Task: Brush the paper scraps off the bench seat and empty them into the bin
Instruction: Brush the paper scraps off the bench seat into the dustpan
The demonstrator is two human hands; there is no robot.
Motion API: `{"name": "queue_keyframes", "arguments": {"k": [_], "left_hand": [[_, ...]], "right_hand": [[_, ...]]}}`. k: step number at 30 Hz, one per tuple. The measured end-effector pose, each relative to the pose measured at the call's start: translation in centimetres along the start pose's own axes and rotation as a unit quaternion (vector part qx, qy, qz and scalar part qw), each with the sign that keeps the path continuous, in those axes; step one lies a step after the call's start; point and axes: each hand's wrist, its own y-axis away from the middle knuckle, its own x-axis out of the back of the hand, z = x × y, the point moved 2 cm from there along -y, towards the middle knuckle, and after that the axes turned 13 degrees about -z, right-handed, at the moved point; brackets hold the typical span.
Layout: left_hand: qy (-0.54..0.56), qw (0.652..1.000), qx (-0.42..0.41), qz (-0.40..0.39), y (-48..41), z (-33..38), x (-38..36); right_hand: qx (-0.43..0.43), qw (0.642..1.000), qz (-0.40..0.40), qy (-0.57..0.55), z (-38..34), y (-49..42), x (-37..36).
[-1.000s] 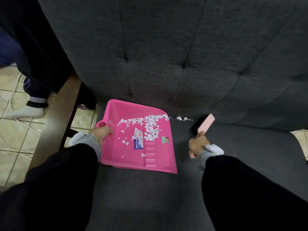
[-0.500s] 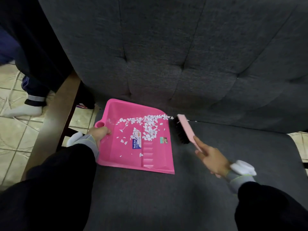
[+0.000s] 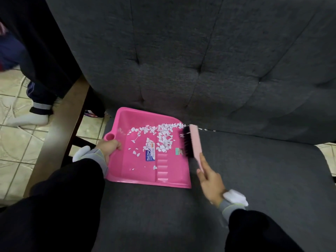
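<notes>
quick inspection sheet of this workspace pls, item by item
surface: grey fabric bench seat, a few stray scraps in the back seam
job's things: pink dustpan on the seat, most paper scraps inside; brush bristles at its right lip; bin not in view
clutter: nothing seen
hands: left hand grips the dustpan beside its handle; right hand holds the brush handle
cables: nothing seen
surroundings: tiled floor, wooden ledge, another person's socked foot at left

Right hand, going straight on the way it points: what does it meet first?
Beyond the brush it grips, the right hand points toward the seat crease. The brush tip would likely meet the grey backrest first, beside the far corner of the dustpan. Depth unclear.
</notes>
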Motion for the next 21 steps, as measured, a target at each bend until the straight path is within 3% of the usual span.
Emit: {"name": "queue_keyframes", "arguments": {"k": [5,11,14,21], "left_hand": [[0.017,0.999,-0.021,0.022,0.0,-0.5,-0.1],[0.034,0.999,-0.030,0.020,0.5,-1.1,-0.2],[0.045,0.998,-0.031,0.017,1.0,-1.9,-0.4],[0.038,0.999,-0.035,-0.003,3.4,-4.6,-2.2]], "right_hand": [[-0.090,0.994,0.051,-0.018,0.4,-1.3,1.9],[0.038,0.990,-0.099,0.090,-2.7,1.4,-3.1],[0.071,0.993,-0.083,0.053,-2.8,2.4,-2.9],[0.046,0.998,-0.014,-0.040,-0.6,4.2,1.8]]}}
